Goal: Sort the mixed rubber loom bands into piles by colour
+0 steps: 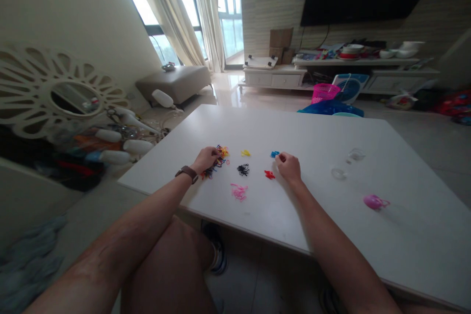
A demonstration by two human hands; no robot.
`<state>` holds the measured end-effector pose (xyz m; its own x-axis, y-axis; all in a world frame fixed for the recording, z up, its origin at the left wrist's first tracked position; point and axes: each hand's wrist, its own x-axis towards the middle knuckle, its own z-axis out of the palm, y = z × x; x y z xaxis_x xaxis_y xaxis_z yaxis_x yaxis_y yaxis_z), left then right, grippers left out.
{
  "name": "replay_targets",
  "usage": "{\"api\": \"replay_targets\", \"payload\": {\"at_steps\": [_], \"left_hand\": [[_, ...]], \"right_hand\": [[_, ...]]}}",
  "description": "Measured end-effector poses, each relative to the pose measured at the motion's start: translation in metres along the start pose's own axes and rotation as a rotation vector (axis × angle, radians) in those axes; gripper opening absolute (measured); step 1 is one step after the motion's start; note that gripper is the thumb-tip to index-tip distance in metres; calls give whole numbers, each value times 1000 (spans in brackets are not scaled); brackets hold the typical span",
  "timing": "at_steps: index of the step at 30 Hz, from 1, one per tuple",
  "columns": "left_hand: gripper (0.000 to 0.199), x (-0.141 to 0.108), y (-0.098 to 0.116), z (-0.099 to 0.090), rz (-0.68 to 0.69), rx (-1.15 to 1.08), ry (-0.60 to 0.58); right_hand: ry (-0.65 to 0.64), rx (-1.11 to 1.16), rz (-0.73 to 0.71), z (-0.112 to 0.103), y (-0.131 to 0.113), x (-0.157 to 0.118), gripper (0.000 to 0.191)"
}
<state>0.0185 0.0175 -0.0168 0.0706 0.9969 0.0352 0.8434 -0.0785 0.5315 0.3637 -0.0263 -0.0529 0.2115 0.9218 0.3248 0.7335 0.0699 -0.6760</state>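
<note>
My left hand (207,158), a watch on its wrist, reaches into a mixed pile of small coloured rubber bands (222,153), its fingers pinched together at the pile's edge. What lies between those fingertips is hidden. Beside the blue rubber bands (274,154), my right hand (289,167) is closed in a pinch, its fingertips touching or just over them; anything held is too small to make out. Between the hands lie separate heaps of yellow bands (246,153), black bands (243,170), red bands (270,174) and pink bands (239,192).
On the right of the white table (294,130) are a pink egg-shaped case (374,201), a clear round lid (338,173) and a clear container (355,155). A pink basket (325,92) stands beyond the far edge. A lamp with several white shades (138,146) is at the left.
</note>
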Motion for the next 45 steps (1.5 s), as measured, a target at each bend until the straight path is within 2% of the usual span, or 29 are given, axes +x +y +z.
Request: {"api": "replay_targets", "payload": {"at_steps": [3, 7, 13, 20, 32, 41, 45], "left_hand": [[12, 0, 3, -6, -29, -24, 34], [13, 0, 3, -10, 10, -41, 97], [19, -2, 0, -8, -68, -201, 96], [31, -5, 6, -9, -109, -359, 83], [21, 0, 0, -4, -105, -367, 86], [20, -4, 7, -7, -134, -405, 86], [22, -5, 13, -8, -126, -485, 59]], "right_hand": [[0, -14, 8, 0, 0, 0, 27], [-3, -18, 12, 0, 0, 0, 27], [-17, -10, 18, -1, 0, 0, 27], [-16, 1, 27, -1, -2, 0, 27], [-14, 17, 17, 0, -1, 0, 27], [-11, 41, 5, 0, 0, -1, 27], [-26, 75, -51, 0, -3, -2, 26]]}}
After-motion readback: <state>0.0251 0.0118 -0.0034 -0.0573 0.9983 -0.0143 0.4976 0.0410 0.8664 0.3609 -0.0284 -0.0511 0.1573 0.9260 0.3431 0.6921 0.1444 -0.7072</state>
